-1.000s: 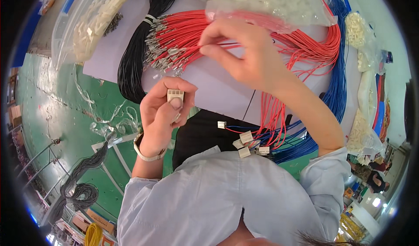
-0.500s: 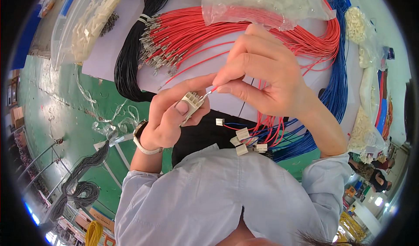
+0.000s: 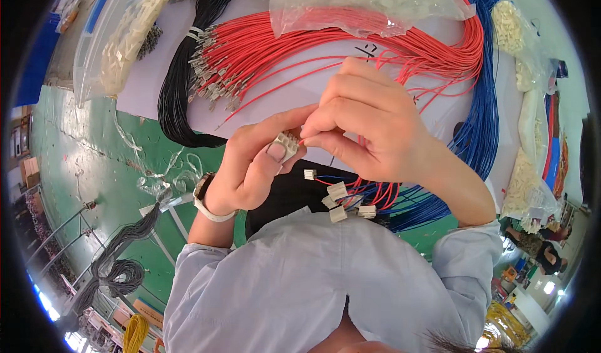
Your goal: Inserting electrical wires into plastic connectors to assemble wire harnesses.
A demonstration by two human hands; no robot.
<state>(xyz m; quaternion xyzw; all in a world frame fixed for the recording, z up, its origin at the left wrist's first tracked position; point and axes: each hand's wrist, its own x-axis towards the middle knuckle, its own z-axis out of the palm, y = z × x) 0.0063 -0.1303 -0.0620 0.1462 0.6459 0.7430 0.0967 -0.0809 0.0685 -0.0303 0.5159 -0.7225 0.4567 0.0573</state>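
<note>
My left hand (image 3: 250,165) is closed on a small cream plastic connector housing (image 3: 288,146), the thumb pressed on its side. Just right of it, my right hand (image 3: 372,124) pinches the end of a red wire (image 3: 303,141) against the housing. The wire's metal tip is out of sight, at or inside the housing; how deep it sits cannot be made out. Below my hands hang several cream connectors (image 3: 337,191) with red and blue wires fitted, close to my shirt front.
A big bundle of red wires (image 3: 263,43) with metal terminals lies across the table (image 3: 141,99). Black wires (image 3: 178,96) are at its left, blue wires (image 3: 482,96) at its right. Clear bags of cream housings (image 3: 369,5) sit at the back, with a bin (image 3: 94,65) at far left.
The red wire's bare metal tip, visible before beside the housing, is now hidden at it. My right hand has moved slightly down and left; the housing has shifted right and tilted.
</note>
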